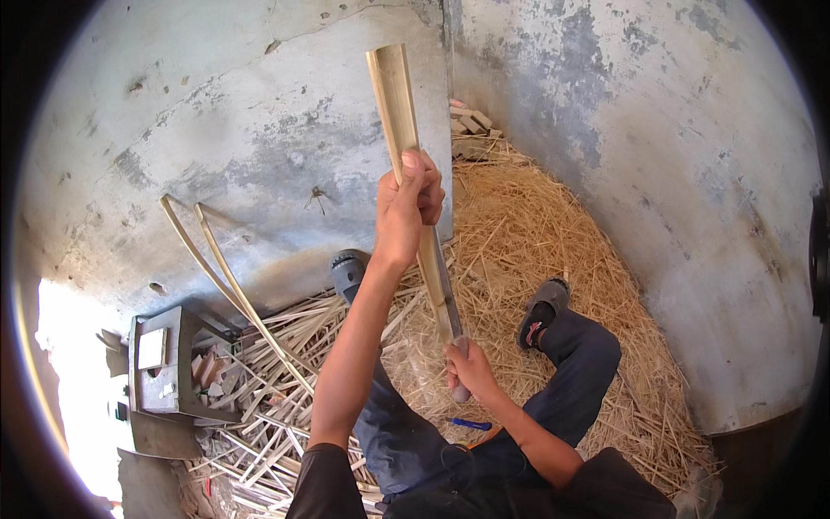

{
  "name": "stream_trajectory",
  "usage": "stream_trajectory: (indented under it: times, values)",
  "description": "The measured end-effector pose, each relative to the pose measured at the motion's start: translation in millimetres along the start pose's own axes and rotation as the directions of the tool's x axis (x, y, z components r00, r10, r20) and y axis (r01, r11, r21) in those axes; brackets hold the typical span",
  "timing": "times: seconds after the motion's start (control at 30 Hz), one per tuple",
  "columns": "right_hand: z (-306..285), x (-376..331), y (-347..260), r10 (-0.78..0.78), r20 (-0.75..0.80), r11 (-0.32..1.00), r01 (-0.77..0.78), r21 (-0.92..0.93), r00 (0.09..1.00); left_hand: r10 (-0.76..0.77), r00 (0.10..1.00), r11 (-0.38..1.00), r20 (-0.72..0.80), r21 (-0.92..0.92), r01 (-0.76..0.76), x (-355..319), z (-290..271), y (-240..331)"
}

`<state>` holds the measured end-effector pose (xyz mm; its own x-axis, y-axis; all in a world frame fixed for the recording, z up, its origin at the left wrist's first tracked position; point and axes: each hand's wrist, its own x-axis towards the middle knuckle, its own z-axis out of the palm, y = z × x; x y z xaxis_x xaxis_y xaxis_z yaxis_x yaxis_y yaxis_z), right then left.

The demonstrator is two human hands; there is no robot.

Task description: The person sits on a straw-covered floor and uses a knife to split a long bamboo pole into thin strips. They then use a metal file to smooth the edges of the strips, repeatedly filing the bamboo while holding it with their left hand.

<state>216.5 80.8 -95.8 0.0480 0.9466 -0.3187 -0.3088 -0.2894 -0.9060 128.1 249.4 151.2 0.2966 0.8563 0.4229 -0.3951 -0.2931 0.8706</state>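
Observation:
My left hand (408, 201) is closed around a long split length of bamboo (394, 97), held out in front of me with its hollow inner face showing above the fist. The bamboo runs down between my legs. My right hand (472, 372), lower and nearer my body, grips the handle of a long knife (448, 294). Its dark narrow blade points up and away, close along the right edge of the bamboo. Whether the edge is in the bamboo, I cannot tell. Below that hand, a slim blue tool (469, 424) lies by my lap.
Thin bamboo shavings (510, 233) cover the floor ahead and right; split strips (259, 441) pile up at left. Two long strips (216, 268) lean against the worn wall (233, 156). A wooden stool-like box (173, 398) stands left. Bricks (474, 119) lie in the far corner.

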Motion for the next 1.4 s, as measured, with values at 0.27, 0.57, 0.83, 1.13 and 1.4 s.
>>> stream_trajectory:
  times: [0.27, 0.57, 0.83, 1.13, 1.4]
  values:
    - [-36.0, 16.6, -15.0, 0.198, 0.535, 0.460, -0.559, 0.690, 0.822, 0.013, 0.998, 1.000, 0.069, -0.017, -0.012, 4.3, -1.4, 0.5]
    - [0.6, -32.9, -95.1, -0.213, -0.044, 0.919, 0.216, 0.331, 0.976, 0.053, 0.998, 0.999, -0.039, -0.010, -0.053, 9.1, -6.6, -5.4]
    - [12.7, -20.8, -25.4, 0.012, -0.043, 0.993, -0.007, 0.118, 0.999, 0.044, 0.995, 0.999, -0.086, 0.013, -0.043, 11.4, -4.6, -8.4]
    - [16.9, -19.5, -63.2, -0.196, 0.031, 0.973, 0.190, 0.128, 0.980, 0.061, 0.998, 0.997, -0.013, -0.042, -0.061, 8.0, -15.9, -3.2]
    - [1.2, -18.4, -46.9, 0.137, 0.104, 0.982, -0.149, 0.119, 0.985, 0.054, 0.996, 0.998, 0.068, -0.033, -0.052, 0.6, -16.6, 0.5]
